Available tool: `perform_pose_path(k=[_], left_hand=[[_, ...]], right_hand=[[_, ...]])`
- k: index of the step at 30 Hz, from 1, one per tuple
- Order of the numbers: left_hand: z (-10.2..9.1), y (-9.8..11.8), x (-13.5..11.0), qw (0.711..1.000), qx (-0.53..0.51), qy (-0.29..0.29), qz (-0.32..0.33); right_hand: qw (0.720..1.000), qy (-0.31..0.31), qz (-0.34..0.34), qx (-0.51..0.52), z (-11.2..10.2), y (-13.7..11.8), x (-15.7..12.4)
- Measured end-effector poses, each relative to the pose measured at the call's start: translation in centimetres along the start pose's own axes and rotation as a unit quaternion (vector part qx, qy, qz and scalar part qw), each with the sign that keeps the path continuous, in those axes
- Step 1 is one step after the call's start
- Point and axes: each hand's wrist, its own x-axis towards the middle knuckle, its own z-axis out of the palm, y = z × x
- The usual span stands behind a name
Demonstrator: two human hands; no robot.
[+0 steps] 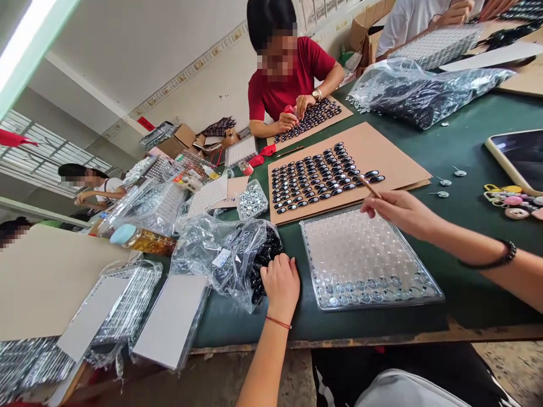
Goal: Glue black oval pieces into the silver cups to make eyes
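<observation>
My left hand (281, 285) is at the mouth of a clear plastic bag (212, 243) filled with glossy black pieces (268, 249). Its fingers curl down against the pieces, and what they pinch, if anything, is hidden. Between the fingers of my right hand (403, 212) is a thin wooden stick (369, 186). The stick's tip is by the near right end of rows of black oval pieces (314, 175), which have shiny centres and lie on a brown cardboard sheet (390, 150). Below the right hand lies a clear blister tray (339, 249), with small round pieces in its nearest rows.
Loose round metal pieces (443, 182) and a phone (520, 158) lie at right. A box of shiny pieces (252, 199), an amber bottle (148, 241) and stacked trays (127, 299) stand at left. Across the table, a person in red (292, 85) handles similar pieces.
</observation>
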Motion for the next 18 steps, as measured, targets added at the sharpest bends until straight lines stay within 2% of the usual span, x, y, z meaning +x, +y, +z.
perform_pose_path(k=[2,4,8,11,12,13,15,18], left_hand=[[0.2,-0.1,0.1,1.000,-0.014,-0.008,0.003],[0.3,-0.4,0.2,0.999,-0.045,-0.013,0.008],[0.2,-1.3,0.5,0.986,-0.162,0.005,-0.033],[-0.5,-1.9,1.0,0.949,-0.297,0.035,-0.103],[-0.8,-2.2,1.2,0.923,-0.359,0.041,-0.129],[-1.1,-2.5,1.5,0.882,-0.441,0.039,-0.159],[-1.8,-3.2,2.4,0.760,-0.613,0.022,-0.215],[-3.0,-3.9,4.0,0.598,-0.762,-0.008,-0.249]], right_hand=[[0.996,-0.064,0.009,0.054,2.2,-1.8,-1.6],[0.991,-0.122,0.007,0.060,4.2,-3.2,-2.5],[0.970,-0.231,-0.047,-0.068,7.3,-4.5,-3.5],[0.946,-0.285,-0.092,-0.124,8.5,-4.8,-4.0],[0.941,-0.296,-0.103,-0.124,8.7,-4.8,-4.1],[0.939,-0.302,-0.111,-0.119,8.7,-4.7,-4.2],[0.945,-0.290,-0.118,-0.097,8.4,-4.6,-4.1],[0.970,-0.213,-0.105,-0.047,6.8,-4.4,-3.4]])
